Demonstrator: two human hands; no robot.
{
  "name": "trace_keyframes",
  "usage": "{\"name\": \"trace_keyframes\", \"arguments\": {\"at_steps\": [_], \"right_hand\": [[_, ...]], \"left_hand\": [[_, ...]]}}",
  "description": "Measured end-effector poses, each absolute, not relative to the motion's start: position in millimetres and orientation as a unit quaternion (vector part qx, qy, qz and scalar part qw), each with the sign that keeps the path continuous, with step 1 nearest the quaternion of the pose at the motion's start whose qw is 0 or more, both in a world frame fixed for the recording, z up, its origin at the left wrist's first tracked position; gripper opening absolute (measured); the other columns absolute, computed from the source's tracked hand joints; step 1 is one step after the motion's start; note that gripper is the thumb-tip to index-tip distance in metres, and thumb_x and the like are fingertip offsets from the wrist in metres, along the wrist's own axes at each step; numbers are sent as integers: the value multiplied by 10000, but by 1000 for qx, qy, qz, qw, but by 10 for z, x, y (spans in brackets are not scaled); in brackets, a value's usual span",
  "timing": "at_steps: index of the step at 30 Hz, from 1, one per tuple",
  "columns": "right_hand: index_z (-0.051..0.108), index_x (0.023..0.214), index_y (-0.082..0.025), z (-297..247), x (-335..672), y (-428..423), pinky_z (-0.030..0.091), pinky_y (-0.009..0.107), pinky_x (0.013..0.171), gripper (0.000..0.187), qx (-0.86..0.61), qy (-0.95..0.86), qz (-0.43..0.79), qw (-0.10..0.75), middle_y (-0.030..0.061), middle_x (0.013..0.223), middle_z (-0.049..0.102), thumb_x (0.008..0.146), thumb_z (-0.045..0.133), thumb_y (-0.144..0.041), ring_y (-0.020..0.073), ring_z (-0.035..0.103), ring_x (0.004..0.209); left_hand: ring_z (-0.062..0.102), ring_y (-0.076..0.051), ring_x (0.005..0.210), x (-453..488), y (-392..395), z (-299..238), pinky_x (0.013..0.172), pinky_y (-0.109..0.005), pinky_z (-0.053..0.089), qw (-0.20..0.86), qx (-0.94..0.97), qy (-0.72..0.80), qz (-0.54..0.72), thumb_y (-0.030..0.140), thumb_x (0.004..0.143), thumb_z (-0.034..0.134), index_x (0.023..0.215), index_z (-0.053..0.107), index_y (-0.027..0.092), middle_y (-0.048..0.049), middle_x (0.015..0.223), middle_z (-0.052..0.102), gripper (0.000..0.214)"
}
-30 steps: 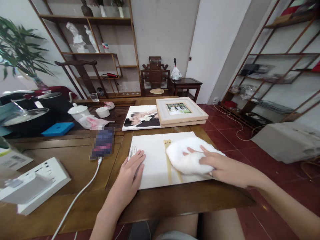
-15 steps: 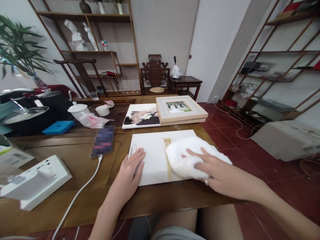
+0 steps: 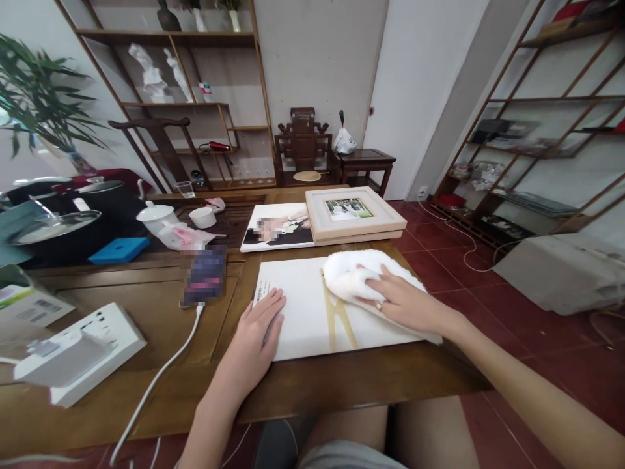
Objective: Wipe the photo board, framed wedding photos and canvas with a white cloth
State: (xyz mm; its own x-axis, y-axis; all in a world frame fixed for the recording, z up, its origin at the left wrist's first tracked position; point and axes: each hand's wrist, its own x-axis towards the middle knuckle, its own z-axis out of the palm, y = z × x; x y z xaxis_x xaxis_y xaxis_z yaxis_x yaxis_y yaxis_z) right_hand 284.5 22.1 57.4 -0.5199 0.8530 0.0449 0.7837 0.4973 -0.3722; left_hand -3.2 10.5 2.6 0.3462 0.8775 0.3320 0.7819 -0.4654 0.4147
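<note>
A white panel (image 3: 303,326) with a barcode label at its left edge lies flat on the wooden table, like the back of a picture frame. A tan forked stand piece (image 3: 333,326) lies on it, its upper part partly covered. My left hand (image 3: 258,322) rests flat on the panel's left edge, fingers stretched together and thumb a little apart. My right hand (image 3: 398,296) grips a fluffy white cloth (image 3: 359,270) and presses it on the panel's upper right part. Some of its fingertips sink into the fold of the cloth and are hidden.
Beyond the panel lie a photo print (image 3: 278,228) and a stack of light wooden photo frames (image 3: 354,212). To the left are a phone (image 3: 205,277) on a white cable, a white power strip (image 3: 97,358), a blue box (image 3: 118,250), a teapot (image 3: 156,215) and black pots (image 3: 58,228).
My right hand and the white cloth have moved away from me, up the panel, and the cloth is bunched. More of the forked stand shows. My left hand stays in place.
</note>
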Motion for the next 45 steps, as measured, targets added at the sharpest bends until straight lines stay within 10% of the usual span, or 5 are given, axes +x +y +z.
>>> {"name": "trace_keyframes", "arguments": {"at_steps": [11,26,34,45], "right_hand": [[596,1098,-112,416,2608,-156,115,581,1088,440,-512,-849,90,96,199,1339,495,699,421,-50,298,217,1372],[606,1059,-222,488,2511,248,131,572,1090,288,-526,-808,175,199,69,1227,613,916,366,-292,301,496,1191],[609,1136,-189,353,2161,308,38,670,1042,506,-478,-858,114,153,61,1441,403,674,429,-88,327,133,1388],[595,1154,-210,658,2522,-298,39,485,1130,524,-311,-917,234,85,68,1363,505,670,464,-59,212,228,1375]], "left_hand": [[468,-249,1268,-30,105,15,1052,-521,354,88,816,506,265,241,911,378,1200,583,177,-110,1318,558,360],[472,-251,1265,-27,109,24,1050,-510,360,91,813,509,268,246,903,398,1198,587,208,-97,1313,566,352],[451,-255,1282,-30,113,14,1054,-520,348,94,815,510,260,260,915,368,1207,574,174,-115,1324,552,367],[447,-261,1285,-39,110,5,1051,-526,353,93,819,505,256,268,920,346,1223,563,162,-119,1334,542,387]]}}
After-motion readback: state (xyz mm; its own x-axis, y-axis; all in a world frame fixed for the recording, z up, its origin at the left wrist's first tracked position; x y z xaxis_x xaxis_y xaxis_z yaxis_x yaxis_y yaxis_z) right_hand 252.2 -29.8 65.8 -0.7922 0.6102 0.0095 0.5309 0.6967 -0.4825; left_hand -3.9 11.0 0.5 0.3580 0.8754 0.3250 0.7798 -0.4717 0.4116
